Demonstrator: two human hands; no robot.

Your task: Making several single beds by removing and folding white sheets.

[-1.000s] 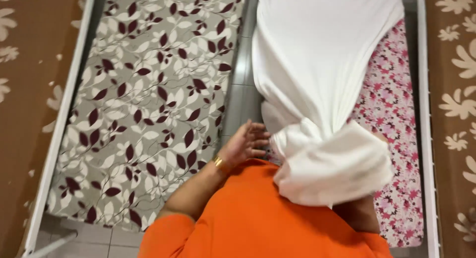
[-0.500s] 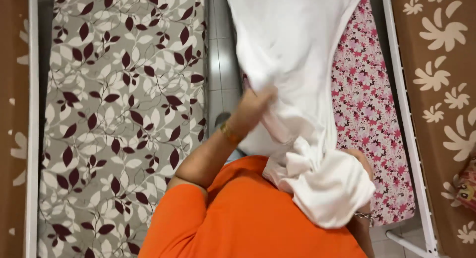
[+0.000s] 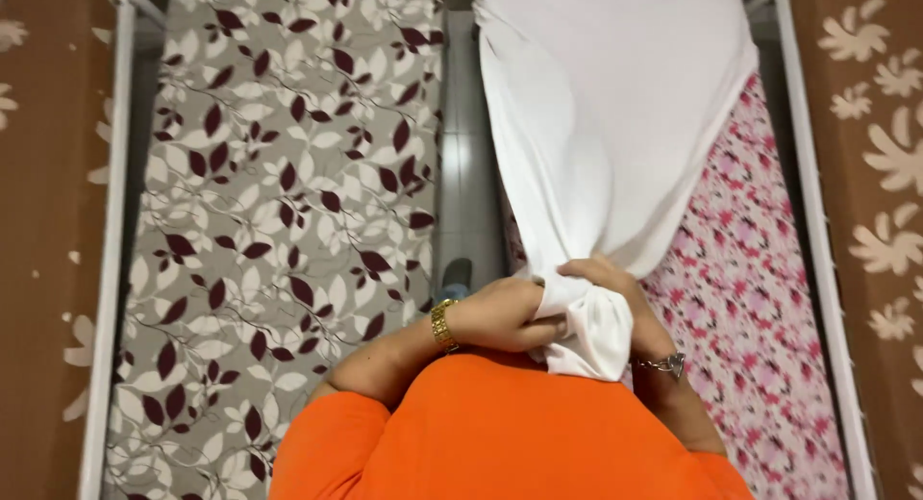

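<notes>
If sweeping from the far left: brown flowered cloth point(image 3: 48, 221), then a white bed rail point(image 3: 108, 269), then a grey mattress with dark leaves point(image 3: 279, 173), all well apart from the hands. Next, a strip of tiled floor point(image 3: 466, 173) between the two beds. Now to the action: left hand point(image 3: 505, 315), gold bracelet point(image 3: 443, 325) at the wrist, clenched round the gathered neck of the white sheet point(image 3: 615, 106), just above the orange shirt point(image 3: 500, 433). Right hand point(image 3: 615, 298) touching it from the other side, fingers wrapped over the same bunch, silver bracelet point(image 3: 663, 365) dangling below. Sheet fanned out wide beyond the grip, draped over the pink flowered mattress point(image 3: 760, 298), short tail hanging under the fists. Best handled like so, probably: tight grip, fists close together, to stop slack slipping through; straight pull along the bed, not sideways toward the floor gap, or risk a corner dragging on the tiles. Further right, a second white rail point(image 3: 817, 221) and more brown cloth point(image 3: 880, 173).
</notes>
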